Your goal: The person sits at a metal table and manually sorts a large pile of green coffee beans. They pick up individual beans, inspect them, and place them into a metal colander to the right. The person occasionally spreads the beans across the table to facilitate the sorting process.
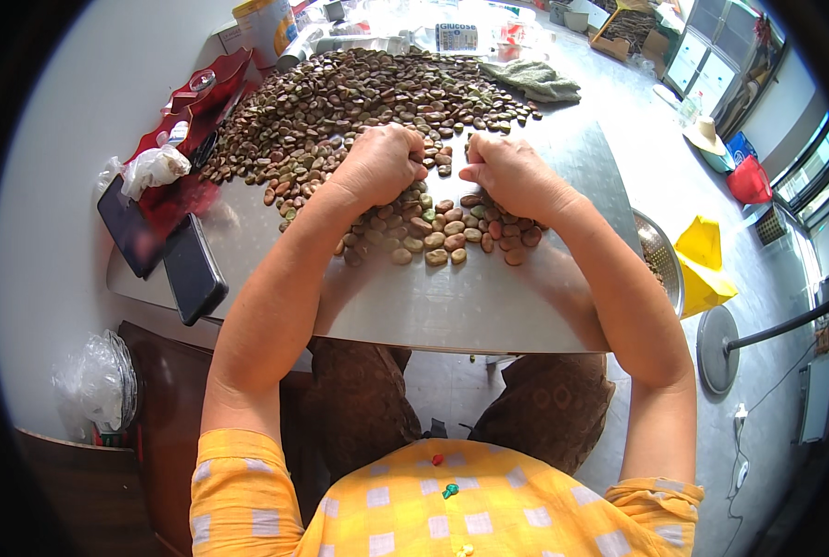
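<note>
Dried broad beans (359, 93), brown with some greenish ones, form a wide heap over the far and left part of the metal-topped table (424, 311). A looser single layer of broad beans (436, 241) spreads nearer to me, below and between my hands. My left hand (385, 165) is curled at the near edge of the heap, its fingertips bent down among the beans. Across a narrow gap, my right hand (517, 174) is closed too, thumb toward the left hand, above the beans. Whatever either set of fingers holds is hidden.
Two phones (194, 269) lie at the table's left edge, by a red tray (168, 139) and a crumpled plastic bag (157, 170). A grey-green cloth (535, 81) and plastic bottles (456, 37) sit at the far side. A perforated metal basin (658, 255) stands beyond the right edge.
</note>
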Tool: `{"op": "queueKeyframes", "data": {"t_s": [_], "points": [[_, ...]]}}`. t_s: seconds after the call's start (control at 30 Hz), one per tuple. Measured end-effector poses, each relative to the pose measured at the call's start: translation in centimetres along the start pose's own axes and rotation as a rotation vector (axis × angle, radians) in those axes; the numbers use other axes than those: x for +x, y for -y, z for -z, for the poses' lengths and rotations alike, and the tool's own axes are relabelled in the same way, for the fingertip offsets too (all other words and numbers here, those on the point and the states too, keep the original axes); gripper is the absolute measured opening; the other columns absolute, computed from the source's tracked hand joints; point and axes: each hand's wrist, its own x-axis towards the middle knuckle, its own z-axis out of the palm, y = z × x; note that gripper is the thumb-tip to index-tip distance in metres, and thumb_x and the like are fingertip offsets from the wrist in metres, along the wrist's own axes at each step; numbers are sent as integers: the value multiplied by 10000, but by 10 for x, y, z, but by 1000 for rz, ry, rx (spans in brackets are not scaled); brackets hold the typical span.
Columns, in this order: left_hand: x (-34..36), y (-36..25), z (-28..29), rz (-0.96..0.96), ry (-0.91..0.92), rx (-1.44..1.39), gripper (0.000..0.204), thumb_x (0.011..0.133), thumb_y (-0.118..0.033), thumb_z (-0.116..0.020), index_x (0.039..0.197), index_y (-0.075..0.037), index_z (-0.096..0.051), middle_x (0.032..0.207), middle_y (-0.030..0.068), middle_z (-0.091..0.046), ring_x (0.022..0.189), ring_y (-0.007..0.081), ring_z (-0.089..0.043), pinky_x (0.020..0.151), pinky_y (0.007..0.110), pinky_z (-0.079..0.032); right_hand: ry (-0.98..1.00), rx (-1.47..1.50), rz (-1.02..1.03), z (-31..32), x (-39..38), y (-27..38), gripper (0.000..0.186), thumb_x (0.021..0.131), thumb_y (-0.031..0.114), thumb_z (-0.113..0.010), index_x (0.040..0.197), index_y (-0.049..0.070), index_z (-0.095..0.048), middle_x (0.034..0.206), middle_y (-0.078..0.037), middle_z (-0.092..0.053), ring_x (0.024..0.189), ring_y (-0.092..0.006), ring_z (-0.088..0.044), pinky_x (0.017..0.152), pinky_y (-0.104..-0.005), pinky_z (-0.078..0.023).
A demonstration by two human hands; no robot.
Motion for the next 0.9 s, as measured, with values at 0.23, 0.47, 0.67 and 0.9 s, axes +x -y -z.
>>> {"op": "queueKeyframes", "data": {"t_s": [0.23, 0.47, 0.67, 0.9], "points": [[-3, -1, 1, -70, -2, 41, 166, 736, -97, -708, 821, 17, -623, 749, 169, -625, 713, 306, -612, 673, 372, -478, 145, 1401, -262, 15, 6, -1, 151, 897, 175, -617, 858, 34, -582, 673, 8, -520, 489, -42, -382, 416, -199, -312], [3, 1, 10, 35, 68, -324, 143, 804, -126, -682, 823, -3, -612, 661, 68, -568, 593, 136, -526, 568, 286, -441, 194, 1765, -221, 23, 4, -4, 131, 920, 146, -578, 914, 15, -583, 767, -20, -546, 523, -28, -393, 407, -145, -302], [6, 23, 27, 82, 213, -1615, 71, 908, -126, -581, 926, -57, -579, 864, 57, -603, 650, 64, -508, 506, 190, -423, 305, 1366, -106, 26, 0, 4, 129, 883, 139, -630, 891, 18, -586, 699, -15, -540, 539, -32, -432, 421, -176, -330], [6, 28, 28, 160, 396, -1463, 69, 894, -109, -589, 917, -45, -577, 812, 56, -605, 584, 70, -519, 497, 184, -415, 274, 85, -6, 26, -9, 19, 139, 795, 165, -663, 889, 61, -664, 822, -108, -665, 761, -215, -639, 710, -344, -505]]}}
